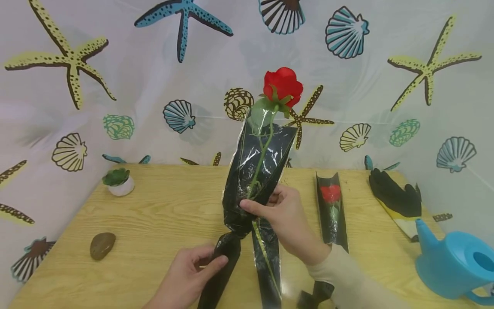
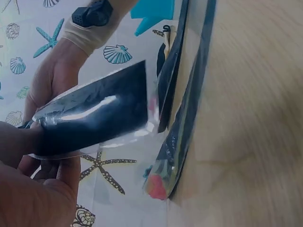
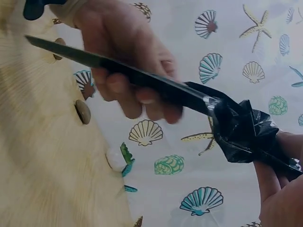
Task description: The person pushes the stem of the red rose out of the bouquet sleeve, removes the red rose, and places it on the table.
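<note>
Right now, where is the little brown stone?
In the head view the brown stone lies on the wooden table at the near left, in front of the small potted plant and left of the left hand.

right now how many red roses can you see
2. One rose sticks up out of the black sleeve held by the left hand and right hand; a second wrapped rose lies on the table. No others show.
</note>
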